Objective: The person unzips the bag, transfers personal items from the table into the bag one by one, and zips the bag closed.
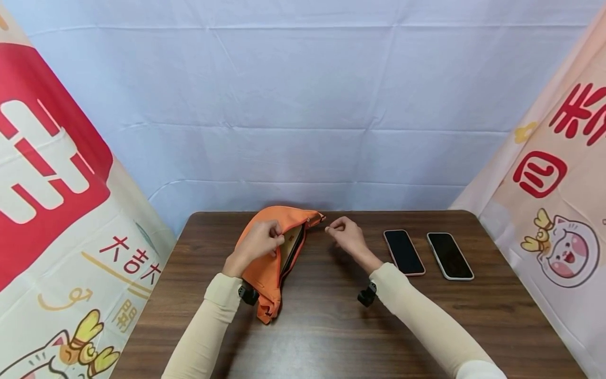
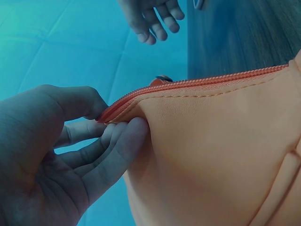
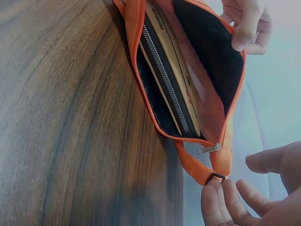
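Note:
An orange waist bag [image 1: 263,271] lies on the table with its zip undone and its mouth spread. My left hand [image 1: 259,241] pinches one edge of that mouth between thumb and fingers, as the left wrist view also shows. Inside sits a tan wallet [image 3: 169,61] with a metal zip along its edge. Just off the bag's far end is my right hand [image 1: 347,236], fingers loosely bent and holding nothing. In the right wrist view its fingertips appear beside the strap's black buckle [image 3: 216,177]; whether they touch is unclear. A metal zip pull [image 3: 209,149] hangs at that end.
Two phones, one pink-edged [image 1: 404,252] and one white-edged [image 1: 450,256], lie screen up to the right of my right hand. The brown wooden table [image 1: 322,326] ends at a pale cloth backdrop [image 1: 303,105]. Printed cloths hang at both sides.

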Tool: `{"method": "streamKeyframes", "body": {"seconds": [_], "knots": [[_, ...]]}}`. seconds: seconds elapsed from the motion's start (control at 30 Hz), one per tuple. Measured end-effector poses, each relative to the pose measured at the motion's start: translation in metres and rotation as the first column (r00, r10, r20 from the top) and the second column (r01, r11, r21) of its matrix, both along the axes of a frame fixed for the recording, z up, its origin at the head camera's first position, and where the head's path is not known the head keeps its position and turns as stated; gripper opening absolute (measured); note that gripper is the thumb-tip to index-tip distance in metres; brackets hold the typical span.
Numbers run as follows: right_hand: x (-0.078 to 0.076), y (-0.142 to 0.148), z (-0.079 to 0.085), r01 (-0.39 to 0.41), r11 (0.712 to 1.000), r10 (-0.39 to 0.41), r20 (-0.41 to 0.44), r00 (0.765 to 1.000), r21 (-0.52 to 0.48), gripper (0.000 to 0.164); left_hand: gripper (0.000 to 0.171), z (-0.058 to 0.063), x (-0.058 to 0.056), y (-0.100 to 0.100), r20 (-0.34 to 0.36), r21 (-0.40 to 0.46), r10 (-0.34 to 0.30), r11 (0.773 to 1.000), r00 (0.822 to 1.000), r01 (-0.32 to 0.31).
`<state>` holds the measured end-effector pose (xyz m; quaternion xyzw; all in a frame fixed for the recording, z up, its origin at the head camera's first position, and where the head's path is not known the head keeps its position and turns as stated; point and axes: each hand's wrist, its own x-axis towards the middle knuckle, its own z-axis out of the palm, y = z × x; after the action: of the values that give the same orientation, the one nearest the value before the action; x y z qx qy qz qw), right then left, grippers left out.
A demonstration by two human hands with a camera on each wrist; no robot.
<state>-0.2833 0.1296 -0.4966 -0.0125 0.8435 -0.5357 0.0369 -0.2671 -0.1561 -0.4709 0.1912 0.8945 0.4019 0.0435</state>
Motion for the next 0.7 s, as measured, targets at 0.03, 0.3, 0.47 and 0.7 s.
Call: {"method": "streamKeyframes", "body": {"seconds": [0.03,0.3,0.47,0.7], "knots": [[0.0,0.001,0.0,0.0,1.0,0.0,-0.004,1.0,0.005,0.024,0.008,0.0,0.0,0.0,0.003,0.002,0.001,1.0,1.0,-0.001],[0.0,0.009,0.001,-0.001,0.999,0.001,-0.009,1.0,0.04,0.026,0.008,-0.003,0.0,-0.001,0.001,-0.003,0.003,1.0,1.0,-0.003],[-0.001,0.016,0.0,-0.002,0.999,0.003,-0.019,1.0,0.052,0.028,0.008,-0.003,-0.001,0.0,-0.004,-0.002,0.002,1.0,1.0,-0.002],[-0.001,0.021,-0.001,0.012,0.995,-0.008,-0.045,0.999,0.099,0.028,0.008,-0.004,-0.002,-0.001,-0.01,-0.002,-0.004,1.0,1.0,0.004]]}}
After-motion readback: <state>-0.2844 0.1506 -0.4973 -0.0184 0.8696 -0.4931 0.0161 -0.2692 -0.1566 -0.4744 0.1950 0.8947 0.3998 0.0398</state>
